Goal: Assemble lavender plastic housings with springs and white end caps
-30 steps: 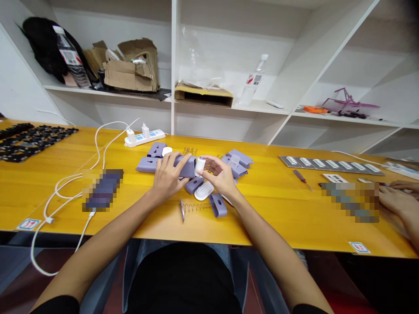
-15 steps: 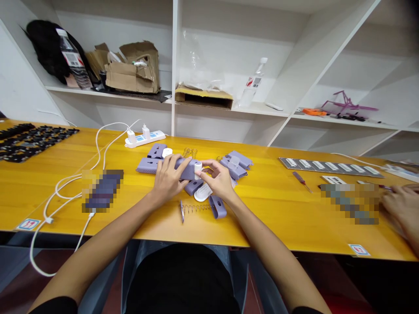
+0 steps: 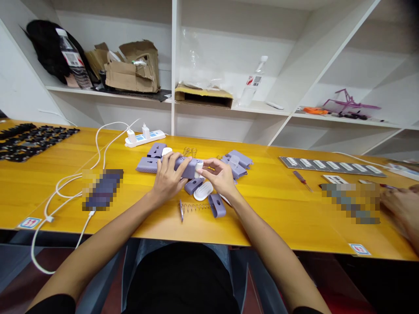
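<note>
Just above the middle of the frame, the purple case [image 3: 189,168] lies on its side in the left hand [image 3: 168,178], whose fingers are wrapped over its top with the thumb along the near side. At the case's right-hand end sits the white piece [image 3: 198,169], gripped between the thumb and fingers of the right hand [image 3: 221,178]; how deep it goes into the case is too small to tell. Good handling here looks to depend on a steady left grip: the case should be firm but not squeezed, since a thin wall could bow and pinch the white piece. The right fingers do best to keep the white piece square to the opening and move it along the length of the case with light, even pressure; if it binds, easing off and realigning seems wiser than force. Both hands are over a crowded patch of bench [image 3: 268,209], with the small purple shell [image 3: 192,186] and white oval piece [image 3: 203,191] just below the case in the frame, and the spring [image 3: 196,208] and purple sleeve [image 3: 217,206] lower down, so low wrists could knock something, the spring especially.
</note>
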`<state>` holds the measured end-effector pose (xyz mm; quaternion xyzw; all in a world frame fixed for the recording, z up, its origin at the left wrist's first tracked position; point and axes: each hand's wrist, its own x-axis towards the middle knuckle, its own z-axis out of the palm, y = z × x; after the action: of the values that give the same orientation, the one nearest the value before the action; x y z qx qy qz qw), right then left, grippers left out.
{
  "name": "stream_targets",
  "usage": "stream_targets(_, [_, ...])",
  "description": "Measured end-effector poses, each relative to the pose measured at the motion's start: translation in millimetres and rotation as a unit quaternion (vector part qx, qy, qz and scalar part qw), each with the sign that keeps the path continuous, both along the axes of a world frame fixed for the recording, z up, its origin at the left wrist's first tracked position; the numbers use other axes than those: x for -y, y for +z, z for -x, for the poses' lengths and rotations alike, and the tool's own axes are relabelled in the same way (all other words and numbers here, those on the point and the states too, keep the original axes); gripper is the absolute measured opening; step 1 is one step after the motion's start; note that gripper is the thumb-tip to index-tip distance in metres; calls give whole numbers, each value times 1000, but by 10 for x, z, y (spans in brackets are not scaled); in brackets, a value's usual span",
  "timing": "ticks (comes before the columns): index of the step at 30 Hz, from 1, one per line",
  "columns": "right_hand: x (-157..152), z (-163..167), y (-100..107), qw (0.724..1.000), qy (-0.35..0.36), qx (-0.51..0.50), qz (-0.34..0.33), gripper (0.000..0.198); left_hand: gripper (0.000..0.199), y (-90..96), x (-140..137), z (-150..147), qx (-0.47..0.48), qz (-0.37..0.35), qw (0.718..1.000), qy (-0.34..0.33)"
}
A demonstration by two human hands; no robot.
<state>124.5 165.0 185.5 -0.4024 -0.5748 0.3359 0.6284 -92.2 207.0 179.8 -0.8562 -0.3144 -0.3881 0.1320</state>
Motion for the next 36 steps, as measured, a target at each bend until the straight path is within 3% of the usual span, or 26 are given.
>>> stream_targets(16, [0,0,-26,997,-10,71,-27,32,62,-8,11,36,-6,-5,1000,8])
stream_targets(24, [29,38,-32,987,-23,154,-47,16,68,-18,5,45,-30,5,999,15])
stream_targets(36, [24,98,-71,990,-44,113,-72,23,69,8,47,10,-5,10,999,33])
